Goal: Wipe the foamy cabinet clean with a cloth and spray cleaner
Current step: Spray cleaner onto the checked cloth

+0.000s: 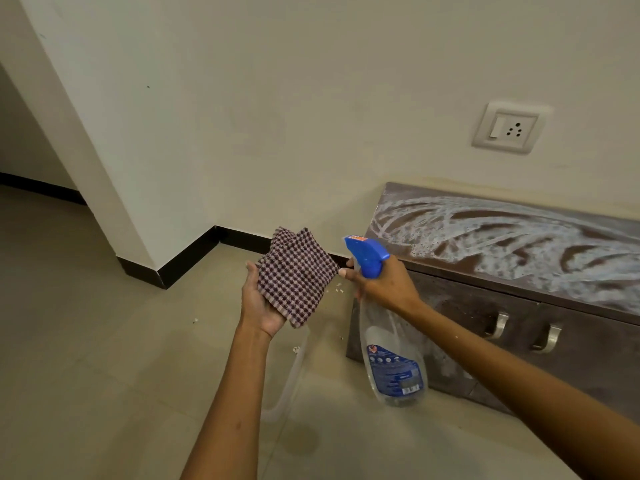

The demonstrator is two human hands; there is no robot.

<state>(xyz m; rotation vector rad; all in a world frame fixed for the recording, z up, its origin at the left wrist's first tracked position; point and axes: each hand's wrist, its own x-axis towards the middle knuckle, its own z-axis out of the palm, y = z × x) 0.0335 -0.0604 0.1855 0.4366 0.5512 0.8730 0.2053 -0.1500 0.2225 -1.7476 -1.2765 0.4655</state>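
Item, step in hand: wetting the cloth. Your left hand (pixel 259 306) cradles the checked woven cloth (pixel 298 275) at 12 o'clock; your right hand (pixel 384 285) grips the clear spray bottle (pixel 391 358), blue nozzle aimed at it. Next, likely: squeeze, then wipe. Cabinet (pixel 512 299) at 2 o'clock, brown top swirled with white foam.

The left hand (pixel 261 306) holds a checked cloth (pixel 298 277), the right hand (pixel 386 287) a spray bottle (pixel 391 355) (blue-nozzled) beside the foamy cabinet (pixel 502 244).

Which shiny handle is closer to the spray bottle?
The left handle. It sits nearer the spray bottle in the right hand; the other handle is farther right.
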